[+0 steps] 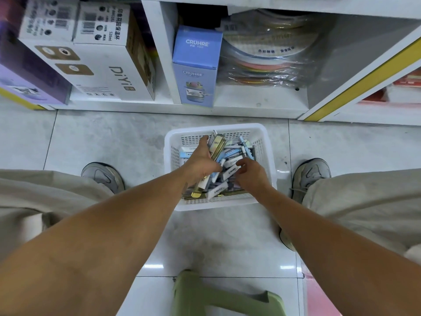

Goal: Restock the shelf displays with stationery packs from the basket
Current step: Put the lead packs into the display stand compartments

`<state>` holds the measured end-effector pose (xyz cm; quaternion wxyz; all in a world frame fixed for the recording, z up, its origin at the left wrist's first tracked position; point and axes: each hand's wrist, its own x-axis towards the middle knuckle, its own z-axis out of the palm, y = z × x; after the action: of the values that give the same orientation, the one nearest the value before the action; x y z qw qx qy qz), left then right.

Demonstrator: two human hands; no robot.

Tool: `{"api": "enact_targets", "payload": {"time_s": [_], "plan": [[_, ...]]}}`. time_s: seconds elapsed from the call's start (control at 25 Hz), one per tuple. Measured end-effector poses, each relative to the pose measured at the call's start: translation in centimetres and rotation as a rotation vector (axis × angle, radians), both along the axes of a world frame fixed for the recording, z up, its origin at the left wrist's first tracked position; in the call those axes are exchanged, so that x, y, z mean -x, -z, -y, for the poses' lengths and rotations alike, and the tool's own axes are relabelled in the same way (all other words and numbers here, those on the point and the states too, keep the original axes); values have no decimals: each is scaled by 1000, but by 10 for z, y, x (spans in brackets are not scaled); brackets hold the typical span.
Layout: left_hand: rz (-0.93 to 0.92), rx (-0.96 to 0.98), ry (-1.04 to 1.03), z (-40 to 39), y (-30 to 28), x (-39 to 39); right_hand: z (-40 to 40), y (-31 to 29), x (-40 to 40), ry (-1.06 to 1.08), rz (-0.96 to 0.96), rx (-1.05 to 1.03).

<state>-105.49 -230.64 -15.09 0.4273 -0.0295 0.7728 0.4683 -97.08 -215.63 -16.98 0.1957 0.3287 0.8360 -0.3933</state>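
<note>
A white plastic basket [169,142] stands on the floor between my feet, filled with several narrow stationery packs [232,153] in white, blue and gold. My left hand [200,159] is over the basket and grips a small bundle of long packs [216,142], gold and pale, that stick up toward the shelf. My right hand [251,173] reaches into the basket's right side with its fingers curled down onto a white pack [230,173]; whether it grips that pack is hidden.
The bottom shelf [250,106] runs across the top, holding white DiYi boxes [109,65], a blue CRUHRE box [196,65] and bagged coloured rolls [268,55]. A green stool [216,297] sits under me. My shoes [102,175] flank the basket on grey tiles.
</note>
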Motion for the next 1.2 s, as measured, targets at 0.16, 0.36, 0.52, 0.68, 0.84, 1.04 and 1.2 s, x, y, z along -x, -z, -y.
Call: {"api": "enact_targets", "payload": {"time_s": [0.16, 0.36, 0.52, 0.68, 0.84, 1.04, 1.2], "plan": [[-63, -128, -40, -2, -2, -2, 0, -2, -2, -3, -51, 59], [-119, -166, -104, -3, -9, 2, 2, -20, 3, 48, -106, 354], [-110, -172, -177, -4, -21, 4, -6, -43, 9, -28, -47, 610], [-52, -279, -330, -8, -41, 7, -15, -59, 10, -143, 80, 608], [29, -369, -453, -10, -64, 8, -15, -75, 0, -145, 189, 782], [105, -479, -533, -11, -94, 2, -16, -109, 13, -11, -25, 807], [95, -511, -517, -10, -124, -7, -16, -141, 11, -52, -57, 807]]}}
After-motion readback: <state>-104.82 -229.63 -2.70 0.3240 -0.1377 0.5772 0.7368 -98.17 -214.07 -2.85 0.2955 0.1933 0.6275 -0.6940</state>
